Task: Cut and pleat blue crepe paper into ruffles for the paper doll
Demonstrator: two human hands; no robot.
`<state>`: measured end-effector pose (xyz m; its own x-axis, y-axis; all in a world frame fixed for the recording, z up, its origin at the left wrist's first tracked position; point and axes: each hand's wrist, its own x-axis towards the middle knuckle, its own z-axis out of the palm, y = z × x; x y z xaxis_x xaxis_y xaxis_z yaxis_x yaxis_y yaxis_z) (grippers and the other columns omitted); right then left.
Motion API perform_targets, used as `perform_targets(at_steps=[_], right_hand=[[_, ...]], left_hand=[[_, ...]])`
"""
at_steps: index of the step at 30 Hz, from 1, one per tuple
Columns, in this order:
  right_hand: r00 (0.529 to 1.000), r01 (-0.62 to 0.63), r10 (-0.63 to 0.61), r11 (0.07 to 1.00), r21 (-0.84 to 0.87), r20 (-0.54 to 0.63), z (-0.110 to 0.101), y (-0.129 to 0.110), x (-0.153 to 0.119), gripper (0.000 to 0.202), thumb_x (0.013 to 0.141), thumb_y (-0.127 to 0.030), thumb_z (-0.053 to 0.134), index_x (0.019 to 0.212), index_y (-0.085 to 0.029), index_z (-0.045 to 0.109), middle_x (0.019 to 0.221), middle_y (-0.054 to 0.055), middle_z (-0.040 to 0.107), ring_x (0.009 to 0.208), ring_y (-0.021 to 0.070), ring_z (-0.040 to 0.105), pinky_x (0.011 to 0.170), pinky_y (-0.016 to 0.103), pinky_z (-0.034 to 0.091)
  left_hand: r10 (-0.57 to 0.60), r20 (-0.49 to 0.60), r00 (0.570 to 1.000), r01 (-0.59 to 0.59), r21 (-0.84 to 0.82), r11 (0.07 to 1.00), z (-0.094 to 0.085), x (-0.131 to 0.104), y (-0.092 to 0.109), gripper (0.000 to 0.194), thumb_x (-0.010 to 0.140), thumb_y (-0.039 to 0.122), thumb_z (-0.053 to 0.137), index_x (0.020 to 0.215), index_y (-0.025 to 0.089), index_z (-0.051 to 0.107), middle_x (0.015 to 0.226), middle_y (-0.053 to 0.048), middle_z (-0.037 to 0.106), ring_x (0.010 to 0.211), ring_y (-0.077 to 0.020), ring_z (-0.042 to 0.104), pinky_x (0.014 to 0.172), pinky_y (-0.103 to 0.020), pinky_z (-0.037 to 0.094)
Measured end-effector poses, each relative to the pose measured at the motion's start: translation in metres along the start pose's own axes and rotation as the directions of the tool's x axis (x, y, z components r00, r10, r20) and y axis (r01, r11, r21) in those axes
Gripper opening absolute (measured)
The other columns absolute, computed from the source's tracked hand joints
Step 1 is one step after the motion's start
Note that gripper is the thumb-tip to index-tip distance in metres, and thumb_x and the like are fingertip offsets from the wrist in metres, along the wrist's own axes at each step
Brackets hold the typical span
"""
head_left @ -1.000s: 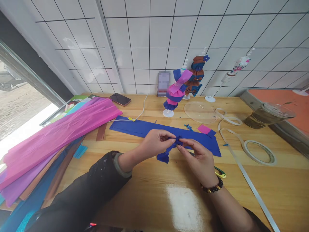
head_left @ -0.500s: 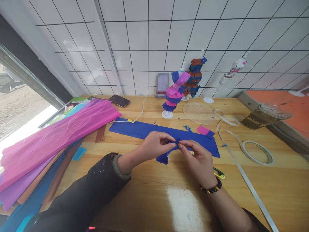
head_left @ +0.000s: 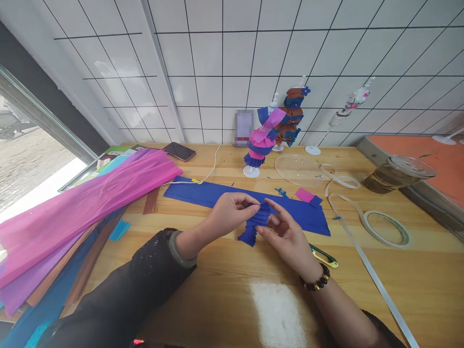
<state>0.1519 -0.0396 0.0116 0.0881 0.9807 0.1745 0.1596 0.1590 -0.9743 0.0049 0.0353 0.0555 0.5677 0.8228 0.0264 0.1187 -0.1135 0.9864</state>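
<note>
A short strip of pleated blue crepe paper (head_left: 258,216) is held above the table, its loose end hanging down. My left hand (head_left: 235,212) is closed, pinching the strip's upper left edge between thumb and forefinger. My right hand (head_left: 288,237) has its thumb and forefinger spread apart, the forefinger by the top edge of the pleats and the thumb by the lower edge. Beneath both hands lies a long flat blue crepe paper sheet (head_left: 302,211). Scissors with green and yellow handles (head_left: 326,256) lie partly hidden behind my right wrist.
Layered crepe paper sheets (head_left: 90,198) cover the left side. Decorated stands (head_left: 261,145) and a phone (head_left: 180,151) are at the back. To the right are a tape roll (head_left: 387,228), pale ribbon (head_left: 369,270), and a lidded plastic cup (head_left: 397,174). Pink paper scraps (head_left: 304,195) lie near the sheet.
My right thumb and forefinger have gone from a pinch at the strip to spread apart. The strip's pleats now face the camera, while my left hand keeps its pinch.
</note>
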Motion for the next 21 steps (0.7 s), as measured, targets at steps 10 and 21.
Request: perform_targets(at_steps=[10,21], right_hand=[[0.997,-0.043,0.047,0.997,0.063,-0.067,-0.001,0.001,0.000,0.059,0.071,-0.030,0.062,0.125,-0.023,0.038,0.073,-0.002,0.049,0.067,0.0107,0.048,0.067,0.027,0.046],[0.989,-0.053,0.062,0.996,0.073,-0.132,0.000,-0.002,0.000,0.055,0.071,-0.032,0.062,0.122,-0.021,0.044,0.070,-0.003,0.048,0.064,0.0095,0.046,0.059,0.022,0.043]], left_hand=[[-0.017,-0.011,1.000,0.017,0.005,1.000,0.000,0.001,-0.002,0.019,0.069,0.027,0.060,0.079,0.011,0.065,0.078,-0.005,0.066,0.071,-0.0142,0.060,0.067,-0.024,0.047],[0.013,0.020,1.000,-0.013,0.011,1.000,0.007,0.000,-0.011,0.023,0.071,0.030,0.059,0.083,0.011,0.064,0.078,-0.005,0.066,0.070,-0.0139,0.060,0.067,-0.023,0.047]])
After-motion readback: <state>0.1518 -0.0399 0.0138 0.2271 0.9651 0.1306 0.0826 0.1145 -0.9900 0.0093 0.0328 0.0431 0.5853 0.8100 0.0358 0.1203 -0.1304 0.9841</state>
